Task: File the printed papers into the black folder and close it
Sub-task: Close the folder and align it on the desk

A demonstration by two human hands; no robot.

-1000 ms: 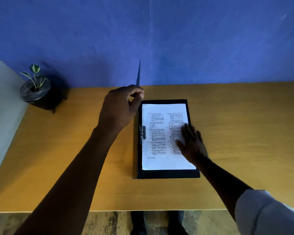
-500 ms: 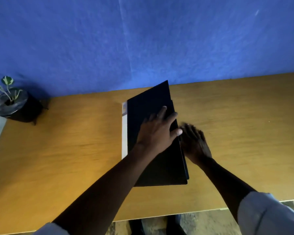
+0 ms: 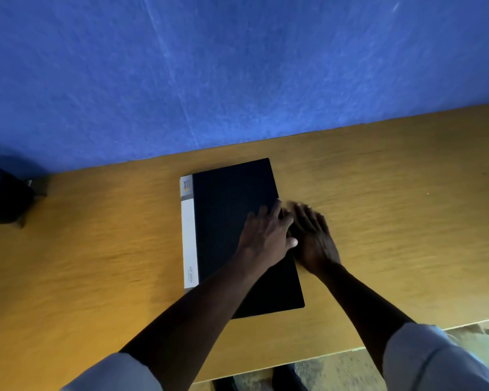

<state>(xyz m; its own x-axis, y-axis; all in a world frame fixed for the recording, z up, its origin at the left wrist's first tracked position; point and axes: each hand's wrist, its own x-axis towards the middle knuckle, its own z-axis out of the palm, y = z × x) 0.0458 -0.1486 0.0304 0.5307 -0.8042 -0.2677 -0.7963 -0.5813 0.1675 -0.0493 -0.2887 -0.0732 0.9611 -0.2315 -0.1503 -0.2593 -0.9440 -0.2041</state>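
Note:
The black folder lies shut and flat in the middle of the wooden table, its white and grey spine strip on the left. The printed papers are hidden inside. My left hand rests palm down on the cover near its right edge, fingers spread. My right hand lies flat on the table just right of the folder, touching its edge, fingers apart and blurred.
A dark plant pot stands at the table's far left, by the blue wall. The table's front edge runs just below my forearms. Bare wood stretches to the right of the folder.
The cover swung from upright down over the papers and now lies flat. My left hand went from gripping its top edge to pressing on it. My right hand slid off the page to the table.

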